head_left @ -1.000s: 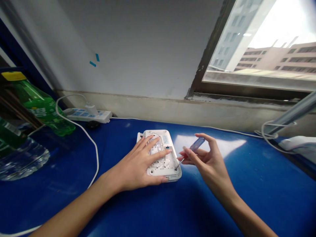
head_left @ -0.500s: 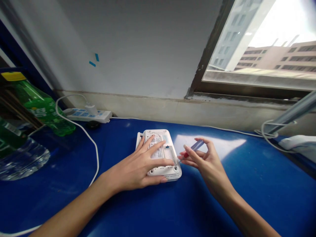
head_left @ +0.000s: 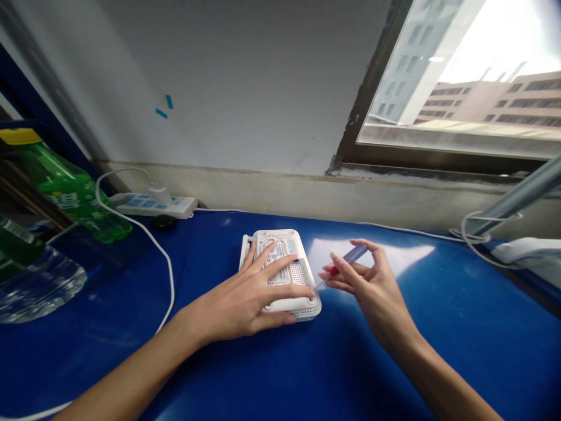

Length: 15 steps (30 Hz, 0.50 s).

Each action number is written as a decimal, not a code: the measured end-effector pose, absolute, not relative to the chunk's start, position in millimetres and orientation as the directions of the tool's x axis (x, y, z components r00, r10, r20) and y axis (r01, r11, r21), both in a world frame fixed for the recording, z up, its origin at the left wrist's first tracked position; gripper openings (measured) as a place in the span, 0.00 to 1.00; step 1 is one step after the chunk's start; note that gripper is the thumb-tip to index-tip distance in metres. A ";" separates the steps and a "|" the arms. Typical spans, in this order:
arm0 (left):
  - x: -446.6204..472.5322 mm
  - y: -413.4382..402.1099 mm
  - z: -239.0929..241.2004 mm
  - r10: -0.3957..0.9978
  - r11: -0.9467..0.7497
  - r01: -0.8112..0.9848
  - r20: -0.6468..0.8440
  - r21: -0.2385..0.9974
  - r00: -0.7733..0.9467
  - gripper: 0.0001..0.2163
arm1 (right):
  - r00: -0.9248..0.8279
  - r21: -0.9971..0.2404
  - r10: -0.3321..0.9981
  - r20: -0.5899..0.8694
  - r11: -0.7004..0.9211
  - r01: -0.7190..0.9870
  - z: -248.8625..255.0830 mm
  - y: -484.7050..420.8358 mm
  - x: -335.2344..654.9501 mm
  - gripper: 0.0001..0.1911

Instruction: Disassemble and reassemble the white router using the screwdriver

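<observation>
A white perforated router (head_left: 294, 275) lies underside up on the blue table (head_left: 280, 362). My left hand (head_left: 248, 301) rests flat on it with fingers spread, pressing it down. My right hand (head_left: 368, 286) pinches a small screwdriver (head_left: 346, 260) with a clear blue handle. Its thin shaft slants down to the left, and the tip sits at the router's near right corner, close to my left fingertips.
A white power strip (head_left: 153, 204) with a plugged charger lies by the wall, its white cable (head_left: 169, 269) looping down the table's left. A green bottle (head_left: 72, 190) and a clear bottle (head_left: 35, 280) stand far left. White cables and a grey device (head_left: 521, 251) sit at the right below the window.
My left hand slid toward the router's near right corner, fingers now beside the screwdriver tip. The right hand turned the screwdriver slightly and stayed in place.
</observation>
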<state>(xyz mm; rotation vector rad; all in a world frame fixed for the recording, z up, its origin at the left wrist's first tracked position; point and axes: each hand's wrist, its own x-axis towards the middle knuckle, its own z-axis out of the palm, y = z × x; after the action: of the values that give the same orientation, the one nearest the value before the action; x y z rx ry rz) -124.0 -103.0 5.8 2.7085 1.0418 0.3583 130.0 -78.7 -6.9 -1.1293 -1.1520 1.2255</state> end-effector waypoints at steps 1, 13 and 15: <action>-123.9 -103.0 5.3 0.686 -0.718 0.626 0.155 0.304 0.711 0.22 | 0.006 -0.996 0.999 0.051 0.051 -0.078 -3.8 -79.8 130.1 0.38; -123.5 -100.3 1.4 0.744 -0.651 0.664 0.134 0.368 0.655 0.31 | -0.370 -0.673 0.725 0.580 0.683 0.283 -8.9 -98.4 127.9 0.32; -122.9 -100.3 1.9 0.746 -0.649 0.666 0.139 0.368 0.651 0.32 | -0.467 -0.577 0.659 0.590 0.749 0.326 -8.9 -99.7 126.6 0.29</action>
<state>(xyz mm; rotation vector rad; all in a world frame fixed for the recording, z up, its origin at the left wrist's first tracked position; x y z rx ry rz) -122.9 -100.3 1.9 2.5871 1.1348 0.4051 126.6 -99.7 -8.9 -0.7392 -2.0867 0.4911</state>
